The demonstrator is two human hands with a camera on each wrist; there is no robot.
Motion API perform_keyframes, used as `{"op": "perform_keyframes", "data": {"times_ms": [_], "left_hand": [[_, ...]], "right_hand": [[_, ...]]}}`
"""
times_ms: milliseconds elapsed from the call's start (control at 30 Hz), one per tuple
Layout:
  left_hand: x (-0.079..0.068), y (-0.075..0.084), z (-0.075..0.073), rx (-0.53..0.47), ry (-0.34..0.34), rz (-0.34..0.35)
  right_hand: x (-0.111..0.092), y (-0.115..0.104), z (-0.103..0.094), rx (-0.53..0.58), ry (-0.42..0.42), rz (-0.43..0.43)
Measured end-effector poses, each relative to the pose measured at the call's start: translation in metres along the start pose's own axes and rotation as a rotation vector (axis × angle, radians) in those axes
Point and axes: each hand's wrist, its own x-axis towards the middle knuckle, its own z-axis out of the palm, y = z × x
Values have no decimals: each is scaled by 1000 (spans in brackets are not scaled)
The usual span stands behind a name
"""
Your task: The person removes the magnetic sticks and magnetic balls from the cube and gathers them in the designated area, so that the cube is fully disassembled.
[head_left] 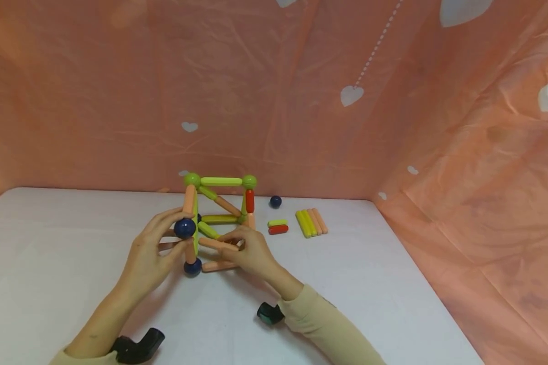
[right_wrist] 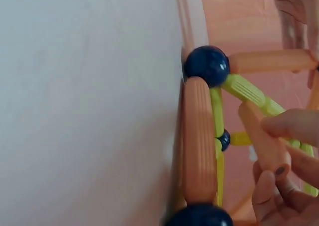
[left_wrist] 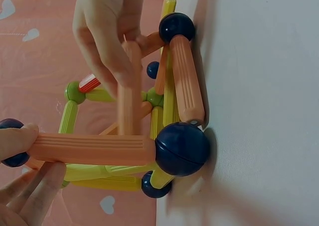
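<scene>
While the stick frame (head_left: 221, 181) on the desk (head_left: 73, 253) is gripped at its upper blue ball (head_left: 184, 228) by the left hand (head_left: 147, 254), the orange stick (head_left: 213, 244) pinched by the right hand (head_left: 251, 249) above the bottom bar (head_left: 218, 266) is best guided gently, with no joint knocked.

From here I see the frame (head_left: 220, 219) on the tabletop (head_left: 370, 284) — right of it two rods (head_left: 278, 229), a ball (head_left: 276, 202) behind them, four rods (head_left: 312, 223) farther right.
</scene>
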Motion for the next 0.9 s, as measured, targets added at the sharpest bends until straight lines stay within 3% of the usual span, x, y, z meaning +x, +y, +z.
{"op": "perform_keyframes", "data": {"times_ms": [333, 733, 900], "left_hand": [[0, -2, -1, 17, 8, -4], [-1, 0, -2, 26, -11, -22], [-1, 1, -1, 22, -15, -18]], "right_hand": [[-13, 16, -30, 155, 116, 27], [-22, 41, -67, 230, 313, 187], [-24, 55, -79, 179, 385, 286]]}}
